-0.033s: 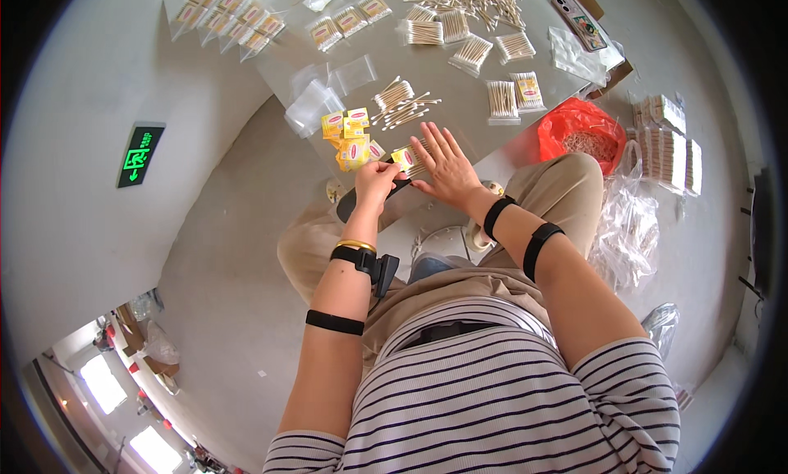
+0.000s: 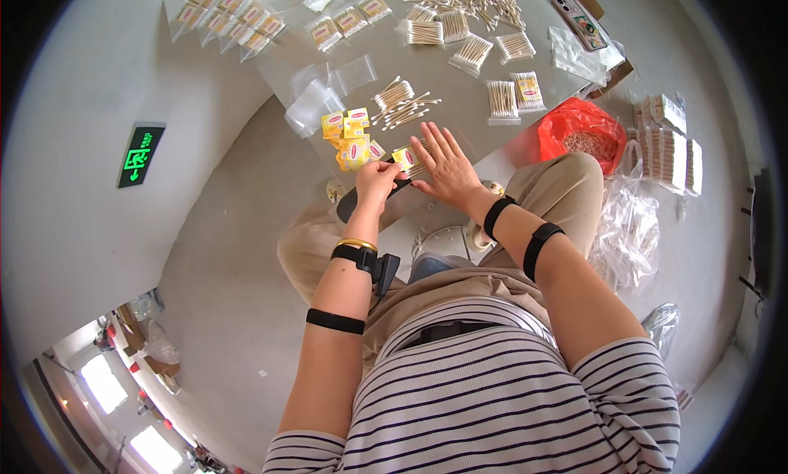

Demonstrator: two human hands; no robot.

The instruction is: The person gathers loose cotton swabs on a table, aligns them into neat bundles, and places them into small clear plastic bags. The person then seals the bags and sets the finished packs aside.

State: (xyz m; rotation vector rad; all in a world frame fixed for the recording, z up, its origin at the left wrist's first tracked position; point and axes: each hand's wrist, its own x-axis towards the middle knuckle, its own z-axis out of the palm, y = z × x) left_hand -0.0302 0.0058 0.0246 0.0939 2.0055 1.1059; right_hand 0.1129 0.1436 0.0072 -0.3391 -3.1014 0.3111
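My left hand [image 2: 377, 181] is closed in a pinch at the near left edge of a clear bag of cotton swabs [image 2: 405, 158] with a yellow label card in it. Flat over the right part of that bag lies my right hand [image 2: 448, 169], its fingers stretched out and partly hiding the swabs. Both hands are at the table's near edge. Just left of the bag is a heap of yellow label cards [image 2: 354, 152]. Beyond it, loose cotton swabs [image 2: 404, 105] lie beside a stack of empty clear bags [image 2: 312, 105].
Several filled swab bags [image 2: 470, 54] and a big swab pile [image 2: 472, 0] occupy the far table [image 2: 394, 64]. A phone [image 2: 579, 22] lies far right. A red plastic bag [image 2: 581, 133] stands by my right knee, near stacked white packs [image 2: 669, 150]. Packed bags [image 2: 223, 18] sit far left.
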